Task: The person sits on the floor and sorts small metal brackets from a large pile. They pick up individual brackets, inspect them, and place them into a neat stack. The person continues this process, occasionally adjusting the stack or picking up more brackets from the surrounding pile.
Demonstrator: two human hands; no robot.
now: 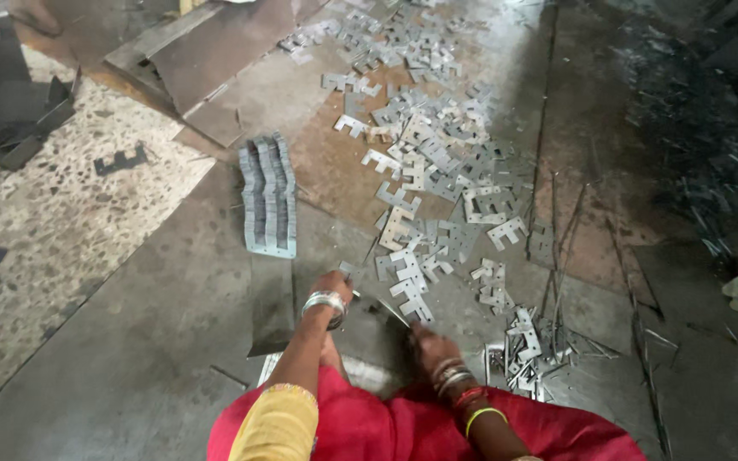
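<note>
My left hand (pixel 333 286) reaches to the floor, fingers curled on a small flat metal piece (pixel 354 270); my right hand (pixel 431 343) rests low, its grip unclear. Ahead lie scattered metal stampings (pixel 424 162) and a neat stacked row (pixel 268 196).

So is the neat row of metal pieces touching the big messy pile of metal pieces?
Apart. The head view shows the stacked row of metal pieces lying alone on the floor, with a bare strip of brown sheet between it and the scattered pile.
</note>
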